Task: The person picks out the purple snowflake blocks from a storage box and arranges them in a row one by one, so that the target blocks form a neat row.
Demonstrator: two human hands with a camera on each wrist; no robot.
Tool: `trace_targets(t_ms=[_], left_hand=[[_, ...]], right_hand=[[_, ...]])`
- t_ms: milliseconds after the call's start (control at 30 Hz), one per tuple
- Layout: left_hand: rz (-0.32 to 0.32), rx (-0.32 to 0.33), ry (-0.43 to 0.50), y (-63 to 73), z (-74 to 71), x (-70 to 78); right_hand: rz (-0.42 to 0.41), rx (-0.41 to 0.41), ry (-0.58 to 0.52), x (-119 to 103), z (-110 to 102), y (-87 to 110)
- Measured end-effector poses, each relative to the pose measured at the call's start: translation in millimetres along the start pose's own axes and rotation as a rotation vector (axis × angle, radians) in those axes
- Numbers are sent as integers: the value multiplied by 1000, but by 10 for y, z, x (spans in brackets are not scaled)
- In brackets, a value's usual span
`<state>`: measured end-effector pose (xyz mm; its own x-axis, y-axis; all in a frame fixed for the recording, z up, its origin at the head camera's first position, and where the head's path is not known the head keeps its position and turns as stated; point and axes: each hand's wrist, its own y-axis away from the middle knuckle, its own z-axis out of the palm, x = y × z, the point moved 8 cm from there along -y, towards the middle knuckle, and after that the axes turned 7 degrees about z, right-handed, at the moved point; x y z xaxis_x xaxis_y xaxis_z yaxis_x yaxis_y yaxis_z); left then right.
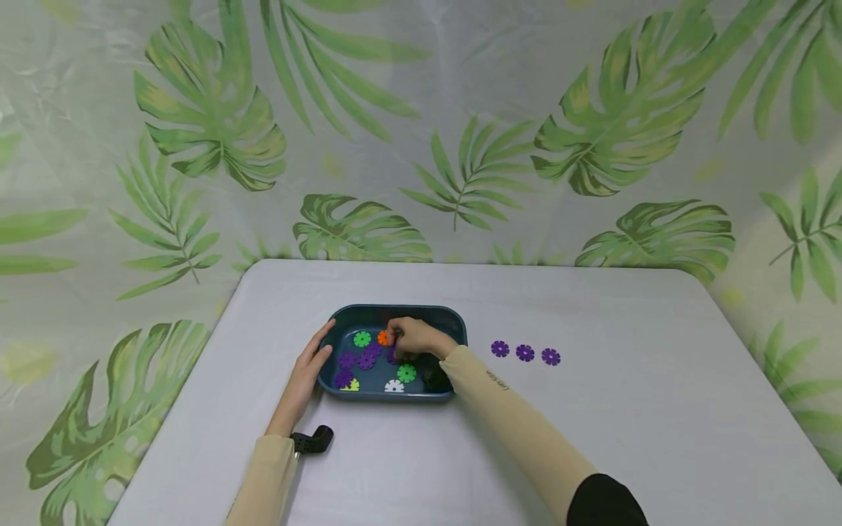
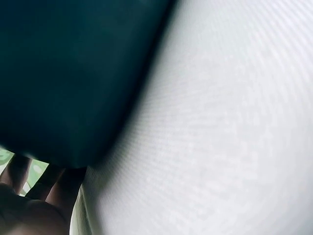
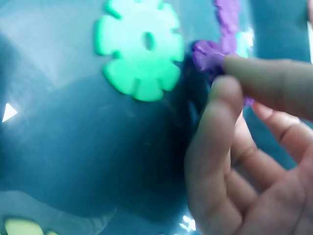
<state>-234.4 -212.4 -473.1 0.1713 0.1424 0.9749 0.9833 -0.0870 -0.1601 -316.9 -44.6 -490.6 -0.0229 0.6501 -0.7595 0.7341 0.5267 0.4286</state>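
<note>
A dark teal tray (image 1: 388,397) stands on the table with flower-shaped plastic discs inside. My left hand (image 1: 301,380) rests against its left side, fingers straight along the outer wall and thumb by the rim. In the left wrist view, fingers (image 2: 61,188) touch the tray's underside edge. Over the tray's inside, my right hand (image 1: 416,337) pinches a purple flower disc (image 3: 208,56) between thumb and index finger. Around it lie an orange disc (image 1: 384,337), green discs (image 1: 406,373), a white disc (image 1: 394,386) and several purple discs (image 1: 366,361).
To the right of the tray, three purple discs lie apart in a row, the middle disc (image 1: 525,353) between the other two. A white cloth covers the table (image 1: 625,409). Behind it hangs a leaf-patterned curtain (image 1: 473,88).
</note>
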Motion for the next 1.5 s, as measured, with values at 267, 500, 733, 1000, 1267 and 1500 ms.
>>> trace_targets(t_ms=[267,500,733,1000,1267,1500], left_hand=[[7,-5,1,-5,9,-6],[1,-2,5,12,-1,-8],[-6,3,5,19,5,-8],[-18,8,-5,30,-6,7],[-17,8,-3,22,-11,10],[-7,2,6,5,16,15]], right_hand=[[-108,-132,-172,-90,-184,203],[-132,-76,-250,102,-583,499],[-79,52,-299,656,-1091,921],[25,203,-393,1576,-1526,1475],[131,306,-368,2267,-1625,1829],[158,383,-254,2381,-1628,1916]])
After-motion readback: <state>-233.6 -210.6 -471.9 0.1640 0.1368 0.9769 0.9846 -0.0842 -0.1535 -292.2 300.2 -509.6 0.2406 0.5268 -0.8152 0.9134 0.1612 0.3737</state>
